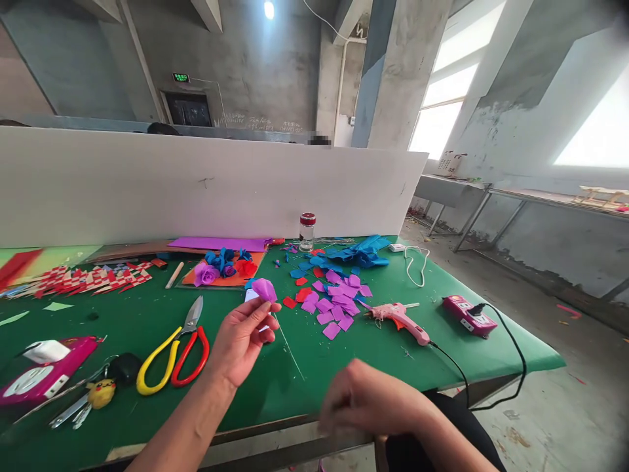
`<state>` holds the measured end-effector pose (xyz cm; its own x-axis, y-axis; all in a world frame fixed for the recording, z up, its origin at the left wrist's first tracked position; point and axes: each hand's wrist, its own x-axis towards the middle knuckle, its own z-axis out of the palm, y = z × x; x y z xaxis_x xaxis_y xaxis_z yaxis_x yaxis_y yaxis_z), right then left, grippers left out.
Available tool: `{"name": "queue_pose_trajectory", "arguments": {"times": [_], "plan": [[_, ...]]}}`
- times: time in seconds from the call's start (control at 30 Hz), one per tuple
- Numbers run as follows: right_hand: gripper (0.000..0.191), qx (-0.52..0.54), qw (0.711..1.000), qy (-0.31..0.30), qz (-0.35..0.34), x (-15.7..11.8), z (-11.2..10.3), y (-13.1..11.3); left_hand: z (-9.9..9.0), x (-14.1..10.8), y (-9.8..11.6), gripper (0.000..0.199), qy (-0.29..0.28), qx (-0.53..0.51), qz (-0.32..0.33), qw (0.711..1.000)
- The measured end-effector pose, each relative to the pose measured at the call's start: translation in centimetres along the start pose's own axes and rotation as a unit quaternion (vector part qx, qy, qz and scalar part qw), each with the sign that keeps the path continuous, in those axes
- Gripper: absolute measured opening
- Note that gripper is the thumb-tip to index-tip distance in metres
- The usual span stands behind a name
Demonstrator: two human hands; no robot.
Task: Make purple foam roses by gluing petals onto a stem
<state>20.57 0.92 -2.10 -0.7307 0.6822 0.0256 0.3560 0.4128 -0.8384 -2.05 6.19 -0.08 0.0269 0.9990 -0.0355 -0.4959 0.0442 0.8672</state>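
My left hand pinches a purple paper petal between thumb and fingertips above the table. A thin pale strand runs down from near those fingers; whether it is glue or wire I cannot tell. Low over the table's front edge, my right hand is smeared by motion, its fingers bent downward and partly hidden. Beyond it lie many cut purple paper pieces with some red and blue ones. A pink hot glue gun rests to their right. Finished paper flowers sit on an orange sheet.
Scissors with yellow and red handles lie left of my left hand. Keys with a yellow charm are further left. A lidded jar stands before the white board. The glue gun's cord reaches a magenta power strip.
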Motion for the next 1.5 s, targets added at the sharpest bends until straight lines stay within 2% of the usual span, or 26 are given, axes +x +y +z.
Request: {"name": "queue_pose_trajectory", "arguments": {"times": [0.03,0.07,0.1,0.13,0.2,0.23,0.27,0.4,0.5,0.57,0.77,0.87,1.07,1.23,1.37,1.5], "plan": [[0.015,0.015,0.998,-0.055,0.001,-0.5,-0.2,0.0,-0.2,0.1,0.4,0.025,0.003,-0.001,0.005,1.0],[0.015,0.024,0.998,-0.053,0.0,-0.5,-0.6,0.1,-0.3,0.1,0.7,0.025,0.005,-0.001,0.008,1.0],[0.015,0.033,0.999,0.014,0.004,-0.1,-0.9,0.3,-0.3,0.0,0.8,0.024,0.002,0.001,0.006,1.0],[0.019,0.051,0.992,0.115,0.006,0.7,-1.3,0.5,-0.2,-0.1,0.7,0.023,-0.003,0.006,0.001,1.0],[0.027,0.127,0.945,0.302,0.003,3.0,-1.7,0.9,0.2,-0.3,0.0,0.022,-0.02,0.019,-0.014,1.0],[0.029,0.16,0.923,0.349,-0.005,4.3,-1.7,1.1,0.4,-0.4,-0.5,0.021,-0.026,0.027,-0.022,0.999],[0.031,0.195,0.912,0.361,-0.014,5.3,-1.4,1.2,0.6,-0.6,-1.0,0.02,-0.031,0.033,-0.028,0.999],[0.032,0.34,0.886,0.313,-0.031,7.5,0.9,1.3,1.4,-0.9,-2.7,0.02,-0.043,0.048,-0.038,0.997],[0.031,0.423,0.847,0.317,-0.048,7.5,2.5,1.3,1.7,-0.9,-3.4,0.022,-0.042,0.063,-0.03,0.997],[0.032,0.441,0.835,0.325,-0.058,7.4,2.8,1.3,1.9,-0.8,-3.7,0.023,-0.034,0.074,-0.024,0.996],[0.017,0.387,0.835,0.391,-0.006,7.0,1.1,1.7,2.4,-0.7,-4.1,0.026,-0.021,0.097,-0.016,0.995],[0.013,0.381,0.843,0.379,0.012,6.8,0.5,1.6,2.7,-0.9,-4.0,0.028,-0.019,0.108,-0.02,0.994],[0.015,0.391,0.861,0.325,-0.022,6.7,0.4,1.0,3.3,-1.4,-3.7,0.041,-0.019,0.104,-0.017,0.994],[0.015,0.351,0.872,0.342,-0.019,6.6,0.7,1.1,3.1,-1.4,-3.8,0.037,-0.019,0.104,-0.008,0.994],[0.018,0.377,0.854,0.357,-0.013,7.0,1.2,1.2,2.9,-1.3,-4.0,0.031,-0.02,0.093,-0.002,0.995],[0.021,0.437,0.829,0.348,-0.017,7.2,1.5,0.8,3.0,-1.3,-4.0,0.035,-0.005,0.081,-0.006,0.997]]}}
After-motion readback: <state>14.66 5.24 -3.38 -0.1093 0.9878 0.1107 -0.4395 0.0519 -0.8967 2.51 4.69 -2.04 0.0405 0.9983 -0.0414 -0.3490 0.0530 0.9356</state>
